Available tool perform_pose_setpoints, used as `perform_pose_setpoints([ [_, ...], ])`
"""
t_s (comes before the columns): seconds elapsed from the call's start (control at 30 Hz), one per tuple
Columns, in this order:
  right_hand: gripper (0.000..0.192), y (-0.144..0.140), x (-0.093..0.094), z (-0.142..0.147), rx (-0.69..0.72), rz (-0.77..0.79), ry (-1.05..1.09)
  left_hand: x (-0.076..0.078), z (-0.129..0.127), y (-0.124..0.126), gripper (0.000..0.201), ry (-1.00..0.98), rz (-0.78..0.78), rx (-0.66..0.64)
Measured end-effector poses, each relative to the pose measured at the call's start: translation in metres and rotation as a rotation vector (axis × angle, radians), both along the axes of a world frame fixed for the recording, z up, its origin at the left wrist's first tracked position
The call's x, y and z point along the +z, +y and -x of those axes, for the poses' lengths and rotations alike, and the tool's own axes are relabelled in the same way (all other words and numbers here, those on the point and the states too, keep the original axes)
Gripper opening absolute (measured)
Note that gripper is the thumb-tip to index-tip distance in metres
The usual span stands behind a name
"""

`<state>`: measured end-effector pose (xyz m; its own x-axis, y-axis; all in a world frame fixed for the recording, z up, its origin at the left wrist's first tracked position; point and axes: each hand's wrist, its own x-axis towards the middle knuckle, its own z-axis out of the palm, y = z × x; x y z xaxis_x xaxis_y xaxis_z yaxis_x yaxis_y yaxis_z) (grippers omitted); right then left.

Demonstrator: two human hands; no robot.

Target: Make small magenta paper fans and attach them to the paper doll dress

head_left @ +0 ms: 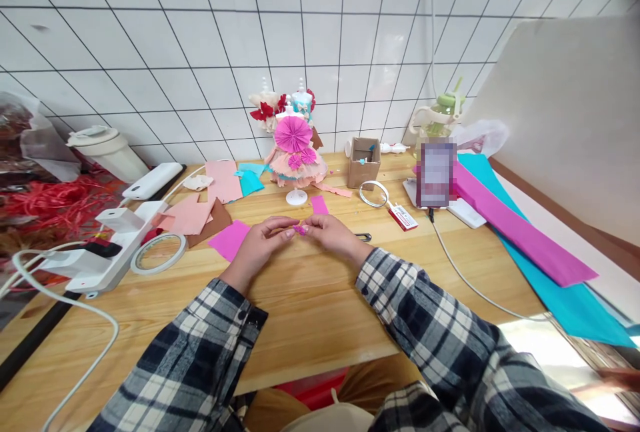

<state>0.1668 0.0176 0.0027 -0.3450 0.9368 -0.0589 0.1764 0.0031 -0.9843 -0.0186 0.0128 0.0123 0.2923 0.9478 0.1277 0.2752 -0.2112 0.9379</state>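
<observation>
A small piece of crumpled magenta crepe paper [300, 230] is pinched between the fingertips of my left hand [259, 245] and my right hand [334, 233], just above the wooden table. Partly behind my left hand lies a flat magenta sheet [227, 240]. A smaller magenta strip [319, 205] rests beyond my right fingers. Farther back stands a miniature dress form [296, 179] in a ruffled peach skirt, with pleated magenta paper rosettes [293, 135] on it. Beside my right wrist are black-handled scissors or a similar tool [364, 237], partly hidden.
Peach and brown paper scraps [187, 215], a tape roll [159, 253] and a power strip [117, 252] lie at left. At right are a cardboard box [364, 163], another white ring [374, 193], a propped phone [436, 173] with its cable, and long magenta [525, 232] and blue paper [565, 302].
</observation>
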Motion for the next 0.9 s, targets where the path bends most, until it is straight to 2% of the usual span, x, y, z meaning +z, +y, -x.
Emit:
perform_pose_setpoints([
  [0.1,0.025,-0.005,0.002,0.002,0.106,0.317,0.256,-0.002,-0.003,-0.001,0.034,-0.066,0.107,0.041],
  [0.17,0.024,-0.006,0.002,0.003,0.13,0.423,0.344,-0.005,-0.005,-0.001,0.032,-0.11,0.166,0.085],
  [0.23,0.022,-0.006,0.001,0.003,0.101,0.452,0.374,-0.006,-0.006,-0.002,0.031,-0.203,0.219,0.102],
  [0.3,0.021,-0.004,0.001,0.004,0.012,0.384,0.334,-0.005,-0.008,-0.004,0.029,-0.334,0.274,0.11],
  [0.37,0.023,-0.003,0.001,0.004,-0.087,0.234,0.255,-0.002,-0.009,-0.005,0.028,-0.455,0.329,0.151],
  [0.43,0.025,-0.003,0.002,0.006,-0.127,0.094,0.199,0.001,-0.011,-0.007,0.029,-0.524,0.37,0.203],
  [0.63,0.024,-0.006,0.004,0.011,-0.123,-0.08,0.098,0.0,-0.013,-0.006,0.047,-0.43,0.341,0.213],
  [0.9,0.02,0.004,-0.003,0.001,-0.163,-0.17,0.038,0.0,-0.014,-0.008,0.037,-0.44,0.428,0.132],
])
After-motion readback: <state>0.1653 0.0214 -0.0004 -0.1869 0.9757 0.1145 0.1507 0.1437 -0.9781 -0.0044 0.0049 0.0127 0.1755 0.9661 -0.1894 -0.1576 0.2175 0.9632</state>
